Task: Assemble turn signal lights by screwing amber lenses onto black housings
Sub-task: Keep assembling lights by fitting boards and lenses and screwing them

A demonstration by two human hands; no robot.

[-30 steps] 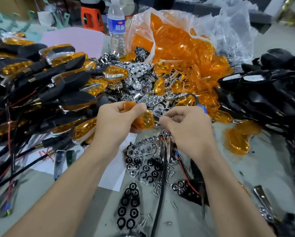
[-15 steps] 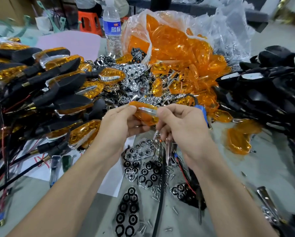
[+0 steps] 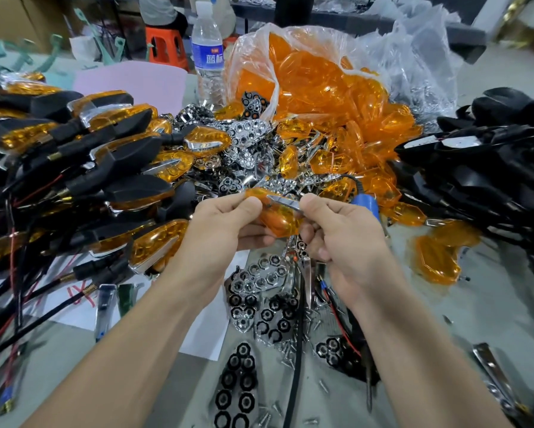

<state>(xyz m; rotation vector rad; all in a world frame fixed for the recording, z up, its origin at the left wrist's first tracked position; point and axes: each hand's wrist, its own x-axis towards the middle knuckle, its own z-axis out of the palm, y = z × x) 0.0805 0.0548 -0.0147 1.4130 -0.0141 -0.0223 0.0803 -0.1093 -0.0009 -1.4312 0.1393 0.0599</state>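
Both hands meet at the middle of the head view over an amber lens [image 3: 279, 219]. My left hand [image 3: 225, 225] grips the lens from the left with thumb on top. My right hand [image 3: 339, 233] pinches a chrome trim strip [image 3: 282, 201] lying along the lens's top edge, and its palm also holds a blue-handled screwdriver [image 3: 366, 205]. An open plastic bag of amber lenses [image 3: 321, 84] lies behind. Empty black housings [image 3: 488, 168] are heaped at the right. Assembled turn signals [image 3: 105, 156] with wires are stacked at the left.
Chrome reflectors [image 3: 250, 140] and black honeycomb inserts [image 3: 237, 393] are strewn over the grey table, with loose screws [image 3: 290, 356] near my wrists. A black cable [image 3: 296, 350] runs down the middle. A water bottle [image 3: 208, 54] stands at the back. Two loose lenses [image 3: 435, 261] lie right.
The lens has turned in my left hand, from pinched at its end to held flatter, and my right hand has brought the chrome strip onto its top edge. Both hands rose slightly.
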